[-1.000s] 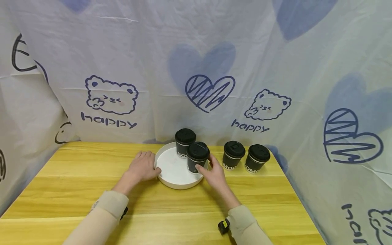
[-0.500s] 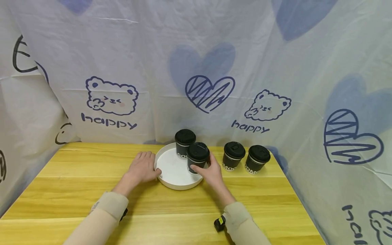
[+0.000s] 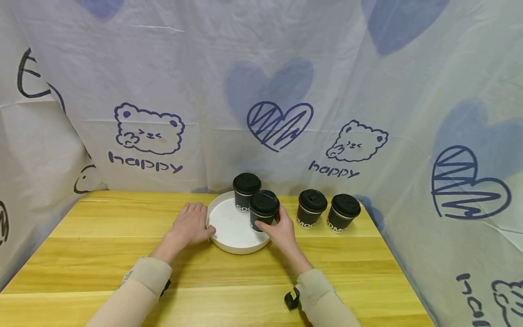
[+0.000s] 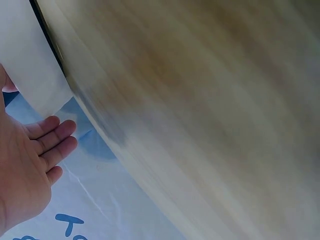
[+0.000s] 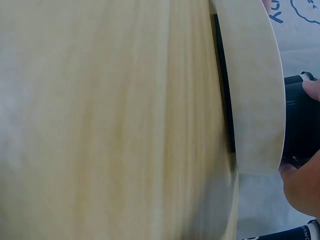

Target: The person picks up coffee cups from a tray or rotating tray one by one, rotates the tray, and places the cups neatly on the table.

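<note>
My right hand [image 3: 283, 232] holds a black paper coffee cup [image 3: 260, 220] with a black lid, thumb at its near side and fingers behind it. That cup stands upright in the right part of a round white tray [image 3: 229, 229]. My left hand [image 3: 189, 224] is at the tray's left rim, its thumb hooked over the wall. In the left wrist view, the loosely bent fingers [image 4: 57, 142] are outside that wall. A second lidded coffee cup [image 3: 244, 200] stands in the tray behind the first. The right wrist view shows the tray's outer wall [image 5: 255, 90] in front of the held cup.
Two more lidded black coffee cups, one nearer [image 3: 309, 215] and one farther right [image 3: 340, 220], stand upright on the wooden table [image 3: 229, 290] to the right of the tray. A white patterned cloth [image 3: 212, 150] hangs right behind the table's back edge.
My right hand and wrist have shifted slightly left, and its thumb reaches a little further across the cup. The cup, the tray and my left hand stay where they were.
</note>
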Demonstrator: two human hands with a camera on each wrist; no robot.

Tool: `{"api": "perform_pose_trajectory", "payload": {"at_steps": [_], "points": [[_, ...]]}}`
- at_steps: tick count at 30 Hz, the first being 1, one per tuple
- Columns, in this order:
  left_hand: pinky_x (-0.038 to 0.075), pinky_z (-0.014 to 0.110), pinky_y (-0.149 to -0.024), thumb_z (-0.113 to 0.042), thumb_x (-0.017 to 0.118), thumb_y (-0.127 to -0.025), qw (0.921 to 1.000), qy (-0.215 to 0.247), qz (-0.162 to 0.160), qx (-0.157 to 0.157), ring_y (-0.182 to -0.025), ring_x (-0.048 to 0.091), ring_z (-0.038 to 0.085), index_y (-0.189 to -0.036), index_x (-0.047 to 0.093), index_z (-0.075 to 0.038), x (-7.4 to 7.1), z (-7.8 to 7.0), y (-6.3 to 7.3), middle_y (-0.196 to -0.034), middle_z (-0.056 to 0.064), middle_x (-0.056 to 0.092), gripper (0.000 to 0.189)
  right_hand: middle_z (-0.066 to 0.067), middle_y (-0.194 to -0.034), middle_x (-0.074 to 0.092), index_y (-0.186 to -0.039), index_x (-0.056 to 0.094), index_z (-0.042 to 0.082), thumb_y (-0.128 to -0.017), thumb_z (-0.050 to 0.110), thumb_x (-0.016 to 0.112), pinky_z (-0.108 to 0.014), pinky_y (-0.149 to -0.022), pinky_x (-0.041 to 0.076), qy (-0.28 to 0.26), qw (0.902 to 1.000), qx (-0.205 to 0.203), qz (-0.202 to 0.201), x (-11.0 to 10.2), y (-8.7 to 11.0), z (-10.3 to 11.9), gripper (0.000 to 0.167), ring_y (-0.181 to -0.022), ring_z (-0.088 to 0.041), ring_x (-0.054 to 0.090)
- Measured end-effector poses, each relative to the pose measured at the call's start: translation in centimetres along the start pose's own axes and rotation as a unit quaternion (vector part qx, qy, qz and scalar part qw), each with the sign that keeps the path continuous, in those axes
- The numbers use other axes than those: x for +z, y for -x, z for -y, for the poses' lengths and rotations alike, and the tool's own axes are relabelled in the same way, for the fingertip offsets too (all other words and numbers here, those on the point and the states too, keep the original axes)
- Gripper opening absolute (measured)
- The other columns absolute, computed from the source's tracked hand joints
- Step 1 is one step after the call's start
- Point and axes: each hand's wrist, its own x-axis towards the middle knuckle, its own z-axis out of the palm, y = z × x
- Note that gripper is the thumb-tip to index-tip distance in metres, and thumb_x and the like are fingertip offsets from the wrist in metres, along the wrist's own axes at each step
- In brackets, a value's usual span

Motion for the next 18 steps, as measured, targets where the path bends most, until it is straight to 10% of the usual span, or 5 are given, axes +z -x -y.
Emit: {"api": "perform_pose_trajectory", "payload": {"at_steps": [18], "points": [[0.030, 0.059, -0.119, -0.042, 0.061, -0.091, 1.0000, -0.003, -0.001, -0.005, -0.126, 0.049, 0.047, -0.124, 0.054, 0.013, 0.14, 0.04, 0.00, -0.126, 0.029, 0.056, 0.065, -0.020, -0.147, 0.058, -0.149, 0.050, 0.002, -0.079, 0.012, 0.089, -0.045, -0.117, 0.042, 0.000, 1.0000, -0.004, 0.000, 0.08, 0.26, 0.40, 0.081, -0.138, -0.036, 0.053]]}}
